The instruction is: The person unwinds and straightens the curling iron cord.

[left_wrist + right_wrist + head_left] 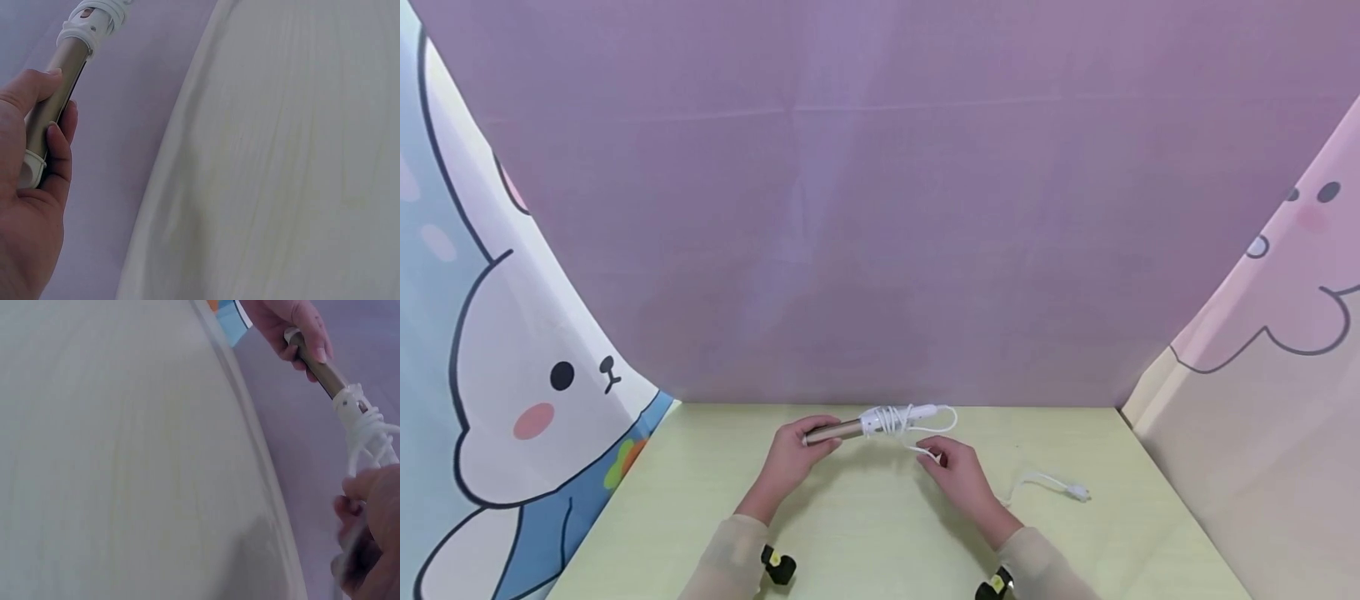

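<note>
My left hand (792, 460) grips the gold barrel of a curling iron (844, 431) near its white tip, thumb on one side and fingers curled round the other. The iron is held over the far part of the table, its white handle pointing right. Several turns of white cord (891, 420) are wound round the handle, and a loop stands out at the handle's end. My right hand (958, 477) pinches the cord just below and right of the handle. In the right wrist view, part of the right hand (380, 509) is blurred beside the wound handle.
The cord's loose end with a white plug (1078, 492) lies on the pale yellow table (865, 542), right of my right wrist. A purple cloth (880, 250) rises behind the table's far edge. Cartoon-print curtains (512, 375) stand at both sides.
</note>
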Motion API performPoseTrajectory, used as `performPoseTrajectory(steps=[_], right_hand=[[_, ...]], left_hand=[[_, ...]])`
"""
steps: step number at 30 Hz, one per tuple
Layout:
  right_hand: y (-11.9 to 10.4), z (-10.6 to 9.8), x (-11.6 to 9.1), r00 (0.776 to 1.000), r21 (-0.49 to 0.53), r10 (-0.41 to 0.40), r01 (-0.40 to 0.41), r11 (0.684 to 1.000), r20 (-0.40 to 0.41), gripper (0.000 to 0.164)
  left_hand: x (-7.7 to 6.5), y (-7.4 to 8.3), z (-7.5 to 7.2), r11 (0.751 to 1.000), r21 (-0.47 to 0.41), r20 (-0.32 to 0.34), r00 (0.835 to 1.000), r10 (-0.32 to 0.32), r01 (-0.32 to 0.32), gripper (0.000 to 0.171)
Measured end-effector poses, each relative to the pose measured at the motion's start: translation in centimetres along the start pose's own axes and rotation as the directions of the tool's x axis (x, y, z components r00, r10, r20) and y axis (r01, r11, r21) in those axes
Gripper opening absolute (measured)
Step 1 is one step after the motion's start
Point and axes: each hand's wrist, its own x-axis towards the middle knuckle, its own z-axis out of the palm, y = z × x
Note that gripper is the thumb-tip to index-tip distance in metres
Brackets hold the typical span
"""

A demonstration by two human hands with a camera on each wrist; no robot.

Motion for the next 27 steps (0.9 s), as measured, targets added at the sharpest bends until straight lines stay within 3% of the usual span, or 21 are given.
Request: performPoseTrajectory(steps=[7, 16, 22, 27], right_hand=[[-0.1, 0.0, -0.4, 0.980, -0.120, -0.184, 0.174, 0.977, -0.076, 0.012], [-2.0, -2.7, 0.4, 0.890, -0.267, -0.455, 0.431, 0.862, -0.032, 0.014], [-2.9, -4.6, 1.9, 0.846, -0.287, -0.532, 0.502, 0.816, -0.034, 0.017], [-3.1, -5.8, 2.9, 0.836, -0.286, -0.547, 0.514, 0.809, -0.045, 0.018]], left_hand=[[0.0, -0.2, -0.2, 1.000, 0.028, 0.003, 1.000, 0.006, -0.006, 0.030], [-0.2, 0.0, -0.5, 0.999, 0.043, 0.010, 1.000, -0.026, 0.026, 0.029], [-0.4, 0.2, -0.7, 0.998, 0.054, 0.030, 0.999, -0.031, 0.030, 0.029], [-0.5, -0.1, -0.8, 0.999, 0.046, 0.055, 0.998, -0.032, 0.029, 0.029]])
